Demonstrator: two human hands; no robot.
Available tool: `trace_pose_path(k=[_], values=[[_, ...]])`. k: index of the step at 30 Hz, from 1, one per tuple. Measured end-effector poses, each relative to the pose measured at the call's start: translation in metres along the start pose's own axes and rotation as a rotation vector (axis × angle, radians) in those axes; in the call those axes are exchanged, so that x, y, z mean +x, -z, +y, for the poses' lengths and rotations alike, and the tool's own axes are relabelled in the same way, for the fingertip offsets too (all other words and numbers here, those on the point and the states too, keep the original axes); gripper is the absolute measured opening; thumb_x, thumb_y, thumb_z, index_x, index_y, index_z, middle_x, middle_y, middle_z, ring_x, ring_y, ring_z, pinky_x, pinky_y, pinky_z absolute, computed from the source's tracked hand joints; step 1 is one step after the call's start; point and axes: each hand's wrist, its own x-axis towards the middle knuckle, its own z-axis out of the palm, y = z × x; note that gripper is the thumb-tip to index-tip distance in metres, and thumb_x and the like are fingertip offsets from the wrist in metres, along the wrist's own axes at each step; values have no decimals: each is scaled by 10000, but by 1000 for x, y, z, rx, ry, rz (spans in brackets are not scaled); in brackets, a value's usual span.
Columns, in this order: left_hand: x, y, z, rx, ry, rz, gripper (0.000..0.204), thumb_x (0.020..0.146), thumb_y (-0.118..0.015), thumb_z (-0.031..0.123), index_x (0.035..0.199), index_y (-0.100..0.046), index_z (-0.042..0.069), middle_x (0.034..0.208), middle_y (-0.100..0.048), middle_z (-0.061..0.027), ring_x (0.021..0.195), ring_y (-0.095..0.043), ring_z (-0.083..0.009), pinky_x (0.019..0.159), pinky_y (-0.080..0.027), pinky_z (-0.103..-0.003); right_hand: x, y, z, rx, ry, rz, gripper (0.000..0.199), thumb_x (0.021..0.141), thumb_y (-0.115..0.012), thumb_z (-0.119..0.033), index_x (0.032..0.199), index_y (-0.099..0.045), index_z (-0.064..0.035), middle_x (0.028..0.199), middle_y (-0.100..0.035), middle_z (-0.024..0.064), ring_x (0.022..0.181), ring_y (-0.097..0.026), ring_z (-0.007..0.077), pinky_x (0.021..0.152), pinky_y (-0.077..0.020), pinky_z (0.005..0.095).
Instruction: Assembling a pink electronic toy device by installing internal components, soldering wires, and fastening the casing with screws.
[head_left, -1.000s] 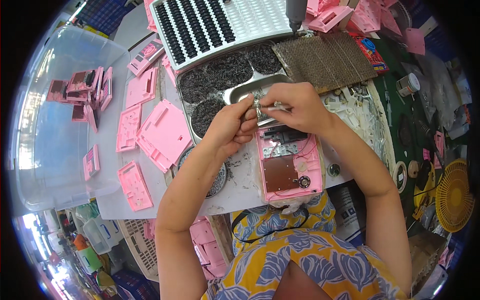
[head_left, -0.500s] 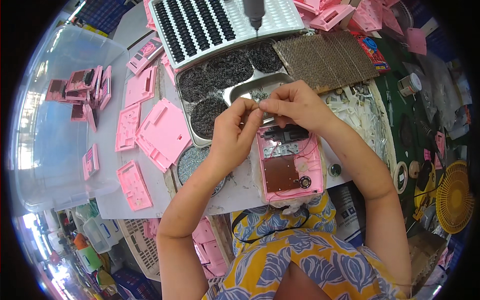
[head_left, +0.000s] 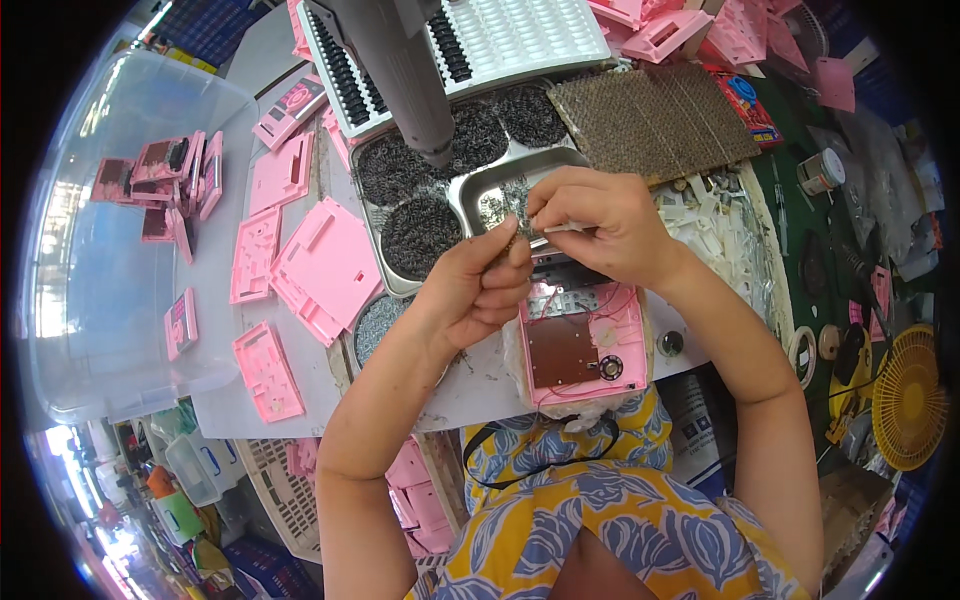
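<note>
Both my hands are close together above the near side of a metal tray [head_left: 460, 190]. My left hand [head_left: 480, 285] is closed, thumb against its curled fingers, on something too small to make out. My right hand [head_left: 610, 220] pinches beside it; a small pale bit shows at its fingertips, its kind unclear. Just below them lies an open pink plastic housing [head_left: 634, 372] with a brown board [head_left: 562, 350], thin wires and a round black speaker [head_left: 610, 368]. Its top end is partly hidden by my right hand. A grey electric screwdriver [head_left: 410, 90] hangs over the tray's compartments of small dark screws.
A white ridged tray [head_left: 540, 35] with rows of black parts stands behind. Pink panels [head_left: 330, 265] lie left, near a clear bin [head_left: 90, 330] and a bowl of silvery small parts [head_left: 378, 325]. White plastic pieces [head_left: 715, 225] and corrugated cardboard [head_left: 655, 120] are right.
The hanging screwdriver has swung left and nearer, over the dark screws. My hands, touching at the fingertips before, are slightly apart; the left has dropped and curled, the right has shifted right.
</note>
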Motion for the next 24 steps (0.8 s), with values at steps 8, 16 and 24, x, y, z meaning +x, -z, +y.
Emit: trace_pose_path(k=[8,16,24], values=[[-11,-7,-23,1011,-662,382,115,978,-648,113,956,-655,0,748,-594,10,579,-524,-75,521,-420,-241,-1,1,-14,426,-517,-42,187,857,-781,-136,1004,-737,-28,934,-713,13,778,-664,84,640,-505,258],[-22,-9,-44,901,-513,131,246,1026,-574,238,904,-624,30,665,-540,-58,518,-476,-161,479,-386,-306,-26,-2,-26,564,-531,-141,83,845,-774,-34,888,-703,-29,880,-709,28,841,-665,104,728,-527,265],[-36,4,-46,-164,-14,-291,361,1078,-491,368,864,-531,80,626,-376,47,506,-294,-53,422,-229,-213,-10,-2,-44,24,281,-123,95,801,-717,2,875,-678,-44,925,-700,107,801,-695,223,662,-546,328]])
